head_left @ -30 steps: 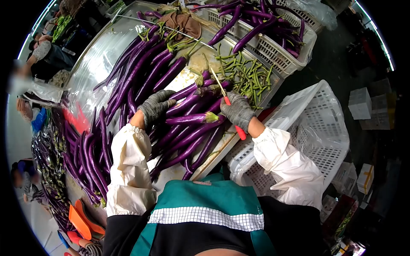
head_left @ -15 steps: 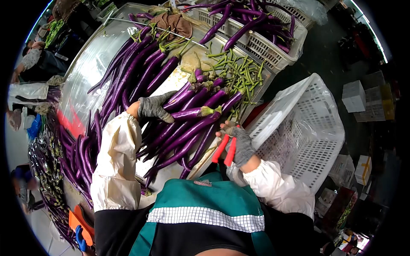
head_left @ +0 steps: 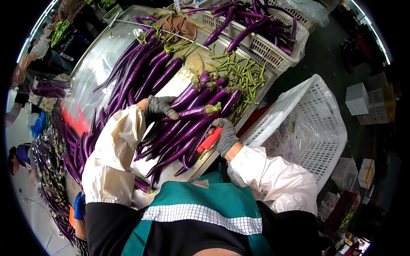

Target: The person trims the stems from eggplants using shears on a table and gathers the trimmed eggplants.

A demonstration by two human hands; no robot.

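My left hand [head_left: 161, 106], in a grey fingerless glove, is closed around the body of a purple eggplant [head_left: 190, 113] whose green cap points right. More long eggplants [head_left: 173, 147] lie beneath and in front of it in a loose heap on the metal table [head_left: 87, 77]. At the heap's right edge, near the table edge, my right hand [head_left: 227, 137], gloved the same way, is closed on red-handled clippers [head_left: 209, 141]. The blades are hidden. Cut green stems [head_left: 241, 70] are scattered beyond the caps.
A white crate of eggplants [head_left: 256, 38] stands at the back. A plastic-lined white crate [head_left: 299, 132] sits tilted to the right. A brown cloth [head_left: 177, 27] and a thin rod [head_left: 160, 32] lie at the table's far end. Bagged eggplants [head_left: 49, 166] and another person's blue-gloved hand [head_left: 79, 205] are at left.
My right hand has moved left and slightly up with the clippers, closer to the heap, and the handles now look closer together. My left hand stays on the eggplant. The blue-gloved hand has risen.
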